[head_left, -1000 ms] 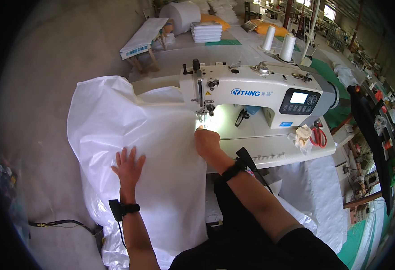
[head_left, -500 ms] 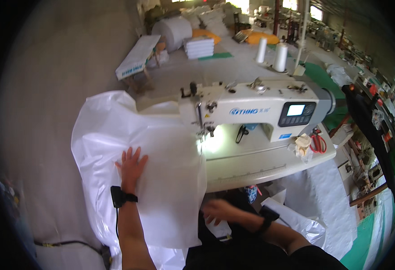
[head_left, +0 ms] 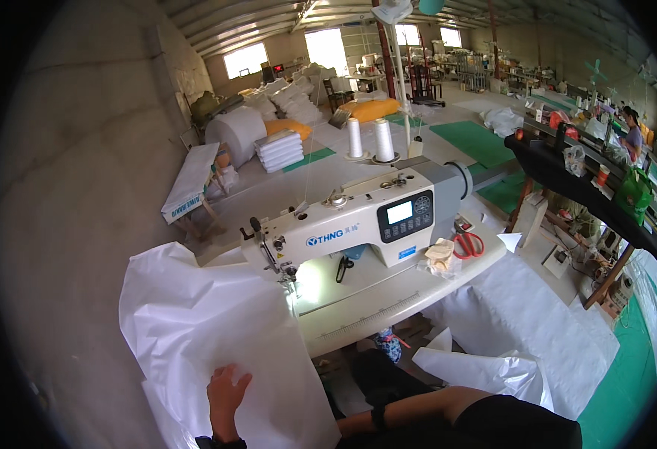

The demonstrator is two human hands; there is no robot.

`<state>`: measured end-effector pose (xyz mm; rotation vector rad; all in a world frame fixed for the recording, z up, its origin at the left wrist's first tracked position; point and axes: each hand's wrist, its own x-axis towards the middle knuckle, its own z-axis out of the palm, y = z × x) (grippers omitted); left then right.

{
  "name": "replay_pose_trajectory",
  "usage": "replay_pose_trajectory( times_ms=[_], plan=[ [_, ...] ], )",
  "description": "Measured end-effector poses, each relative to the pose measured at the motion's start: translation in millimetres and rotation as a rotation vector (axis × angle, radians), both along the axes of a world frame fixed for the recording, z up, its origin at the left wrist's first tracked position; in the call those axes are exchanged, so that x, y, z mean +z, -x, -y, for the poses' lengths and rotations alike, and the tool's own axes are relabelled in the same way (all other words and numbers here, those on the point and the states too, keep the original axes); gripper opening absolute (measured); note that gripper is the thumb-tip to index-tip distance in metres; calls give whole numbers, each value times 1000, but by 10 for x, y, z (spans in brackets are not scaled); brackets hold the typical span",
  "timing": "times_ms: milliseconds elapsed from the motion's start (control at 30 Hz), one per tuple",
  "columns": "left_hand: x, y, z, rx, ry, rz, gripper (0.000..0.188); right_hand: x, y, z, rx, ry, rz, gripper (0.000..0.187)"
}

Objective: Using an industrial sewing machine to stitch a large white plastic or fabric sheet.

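A large white plastic-like sheet (head_left: 246, 322) drapes over the left end of the sewing machine's table, its inner edge by the lit needle area. My left hand (head_left: 227, 393) rests on the sheet, fingers slightly bent and apart, holding nothing visible. My right forearm (head_left: 414, 408) reaches leftward below the table's front edge; its hand is hidden at the sheet's lower edge. The white sewing machine (head_left: 343, 232) stands ahead, with a lit screen on its arm.
Red-handled scissors (head_left: 468, 244) and a beige scrap (head_left: 440, 256) lie at the table's right end. Two white thread cones (head_left: 384, 141) stand behind the machine. More white sheeting (head_left: 519, 322) hangs at the right. A black padded bar (head_left: 582, 194) runs along the right side.
The view has tilted up and turned right, showing more of the workshop. My right hand, visible before with fingers curled, has gone left out of sight at the sheet. My left hand stays on the sheet.
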<state>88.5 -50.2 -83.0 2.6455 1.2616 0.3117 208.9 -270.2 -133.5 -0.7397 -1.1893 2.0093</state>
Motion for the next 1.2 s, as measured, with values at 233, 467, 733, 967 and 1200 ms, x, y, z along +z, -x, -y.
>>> replay_pose_trajectory(
  times_ms=[233,467,733,967,1200],
  plan=[
    [-461,216,-565,-181,-147,118,54,393,627,148,341,-45,35,56],
    [78,232,-15,-236,-207,207,35,-752,220,251,292,-476,-71,39],
    [369,33,2213,-245,-80,292,44,-260,-78,723,-443,311,-67,37],
    [-338,-50,2272,18,-142,113,29,-356,-4,838,-484,338,288,41],
    [-249,321,1756,315,-318,-99,8,-1280,-265,575,-537,72,474,49]
  ],
)
